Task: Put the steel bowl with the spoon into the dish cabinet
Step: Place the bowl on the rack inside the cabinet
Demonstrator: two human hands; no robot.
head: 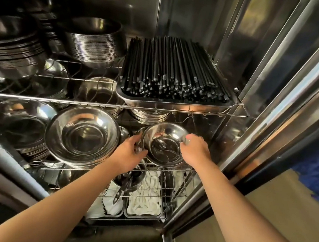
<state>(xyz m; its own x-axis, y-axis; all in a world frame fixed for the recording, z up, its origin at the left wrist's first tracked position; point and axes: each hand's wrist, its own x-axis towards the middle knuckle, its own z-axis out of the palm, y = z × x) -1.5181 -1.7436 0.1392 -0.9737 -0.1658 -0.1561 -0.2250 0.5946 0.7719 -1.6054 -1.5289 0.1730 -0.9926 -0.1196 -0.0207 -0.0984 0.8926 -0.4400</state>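
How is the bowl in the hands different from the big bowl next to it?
The held bowl is smaller than the big bowl. The held bowl has a spoon inside; the big bowl is empty. The left hand and right hand grip the held bowl; the big bowl tops a stack. Both are shiny steel.

Upper shelf: a tray of chopsticks is set at the right; stacked plates are set to its left.
Middle shelf: the steel bowl is placed at the right, a large bowl just to its left.
Spoon: laid inside the steel bowl.
Left hand: placed at the steel bowl's left rim.
Right hand: placed at its right rim.
Bottom: trays are set below the middle shelf.
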